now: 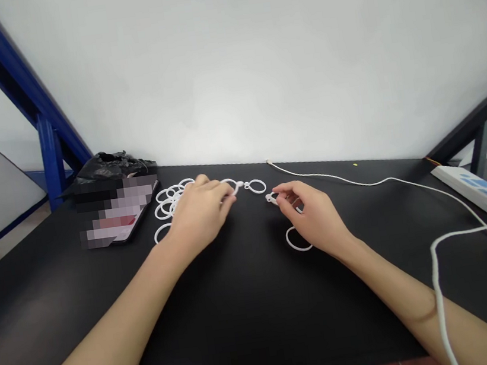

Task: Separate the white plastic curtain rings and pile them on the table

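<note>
Between the fingers of my left hand (202, 212) is a white ring with a small knob (239, 184) at its right end. Beside that hand, to its left, lies a cluster of several white rings (167, 209), partly overlapping and partly hidden by it. My right hand (312, 212) pinches another white ring (271, 199), whose small looped end points left. A loose white ring (256, 187) with a small looped end lies on the table between the hands. One more ring (296, 240) rests under my right hand, partly covered by it.
A phone (133, 212), its screen blurred, lies at the left of the black table (252, 313), by a black plastic bag (110, 164). A white cable (336, 175) runs across the right side, near a white-and-blue box (477, 181). Blue metal posts (48, 148) stand at left, a wall behind.
</note>
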The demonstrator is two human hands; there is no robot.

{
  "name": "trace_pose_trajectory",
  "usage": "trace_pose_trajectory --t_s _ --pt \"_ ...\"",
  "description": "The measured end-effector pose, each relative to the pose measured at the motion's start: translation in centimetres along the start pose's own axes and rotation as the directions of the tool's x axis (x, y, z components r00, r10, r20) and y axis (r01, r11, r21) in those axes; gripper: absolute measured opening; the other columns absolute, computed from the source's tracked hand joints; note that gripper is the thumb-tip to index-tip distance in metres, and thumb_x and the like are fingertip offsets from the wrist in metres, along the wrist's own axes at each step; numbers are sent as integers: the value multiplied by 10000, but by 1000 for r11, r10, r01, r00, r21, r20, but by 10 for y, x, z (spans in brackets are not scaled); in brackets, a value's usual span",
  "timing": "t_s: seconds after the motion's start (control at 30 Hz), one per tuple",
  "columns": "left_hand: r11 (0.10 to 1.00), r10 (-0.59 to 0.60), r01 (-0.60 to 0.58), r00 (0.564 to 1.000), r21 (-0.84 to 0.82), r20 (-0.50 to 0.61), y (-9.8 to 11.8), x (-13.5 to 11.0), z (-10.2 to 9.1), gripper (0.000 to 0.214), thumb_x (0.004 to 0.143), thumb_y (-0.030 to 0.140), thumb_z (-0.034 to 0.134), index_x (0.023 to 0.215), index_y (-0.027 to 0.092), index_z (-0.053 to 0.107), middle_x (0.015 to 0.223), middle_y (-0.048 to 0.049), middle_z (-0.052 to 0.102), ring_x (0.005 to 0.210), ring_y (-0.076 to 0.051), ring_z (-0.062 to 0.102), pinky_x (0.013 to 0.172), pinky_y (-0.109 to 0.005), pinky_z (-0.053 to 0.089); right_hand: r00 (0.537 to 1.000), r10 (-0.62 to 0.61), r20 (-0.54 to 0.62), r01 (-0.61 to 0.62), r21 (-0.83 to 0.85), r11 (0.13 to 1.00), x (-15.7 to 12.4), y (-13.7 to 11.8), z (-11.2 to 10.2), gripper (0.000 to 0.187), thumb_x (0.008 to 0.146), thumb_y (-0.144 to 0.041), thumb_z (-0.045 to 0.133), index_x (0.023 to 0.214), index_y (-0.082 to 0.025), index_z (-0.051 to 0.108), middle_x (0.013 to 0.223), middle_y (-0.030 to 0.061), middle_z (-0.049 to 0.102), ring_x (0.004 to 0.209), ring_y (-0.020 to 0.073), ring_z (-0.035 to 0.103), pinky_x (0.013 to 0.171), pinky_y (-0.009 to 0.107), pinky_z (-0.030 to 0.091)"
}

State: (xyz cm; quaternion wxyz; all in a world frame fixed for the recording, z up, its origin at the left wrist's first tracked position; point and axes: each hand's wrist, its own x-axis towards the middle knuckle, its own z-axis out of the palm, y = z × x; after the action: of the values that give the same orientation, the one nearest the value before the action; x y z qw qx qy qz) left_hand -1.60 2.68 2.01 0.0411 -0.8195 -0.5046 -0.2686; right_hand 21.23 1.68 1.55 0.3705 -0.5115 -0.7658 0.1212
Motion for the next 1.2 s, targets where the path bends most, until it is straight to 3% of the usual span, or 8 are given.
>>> trace_pose_trajectory --t_s 0.17,0.27,0.37,0.53,0.73,0.97,1.1,1.2 --pt "961 -225 239 968 136 -113 -39 -1 -15 251 924 355 504 917 198 700 881 -102 722 896 -306 530 733 -395 400 999 13 30 -7 -192 981 2 12 -2 159 893 -269 545 995 -222 657 941 56 669 921 240 582 798 406 492" --pt "912 -314 321 947 255 -69 -51 -6 -25 323 946 336 423 1005 184 702 929 -120 724 910 -316 538 733 -401 394 1000 15 21 -8 -285 959 3 20 -3 179 899 -294 546 1016 -211 653 995 82 655 966 271 551 830 438 484" --pt "876 -352 321 936 361 21 -51 -10 -36 374 952 307 366 1036 178 706 897 -134 721 912 -323 533 742 -420 397 1000 9 5 -7 -341 940 4 25 -5 192 904 -307 546 1027 -203 652 1030 103 643 998 293 544 865 465 480" --pt "822 -426 356 902 444 66 -43 -11 -48 375 932 330 377 1037 195 710 894 -132 713 912 -327 547 749 -433 400 999 -3 42 19 -377 926 5 25 -4 250 916 -309 539 1096 -183 657 1064 117 624 1025 302 529 911 481 476" --pt "787 -558 443 808 430 189 -36 -8 -53 465 909 481 386 1012 167 714 904 -162 700 880 -356 592 752 -445 397 993 -31 115 75 -403 912 3 22 1 256 921 -307 537 1095 -195 687 1064 122 605 1004 295 517 887 484 487" --pt "771 -557 458 822 443 119 -30 -8 -55 479 956 402 281 1055 152 677 825 -144 666 837 -337 597 741 -439 410 987 -25 160 94 -440 893 4 22 1 171 921 -261 538 936 -180 688 1038 123 615 953 271 532 847 446 493" --pt "735 -605 519 792 436 79 -31 -4 -54 463 929 421 336 1068 151 685 862 -172 688 883 -361 614 779 -463 425 989 -41 143 100 -433 896 3 19 0 147 920 -226 543 905 -170 678 1035 111 615 941 250 541 829 414 501" --pt "784 -534 485 845 387 23 -30 -1 -46 428 921 420 381 1066 154 684 848 -150 704 887 -347 629 812 -462 432 991 -71 114 112 -412 904 3 16 0 150 928 -238 546 925 -179 684 1030 97 612 933 237 544 814 394 504"
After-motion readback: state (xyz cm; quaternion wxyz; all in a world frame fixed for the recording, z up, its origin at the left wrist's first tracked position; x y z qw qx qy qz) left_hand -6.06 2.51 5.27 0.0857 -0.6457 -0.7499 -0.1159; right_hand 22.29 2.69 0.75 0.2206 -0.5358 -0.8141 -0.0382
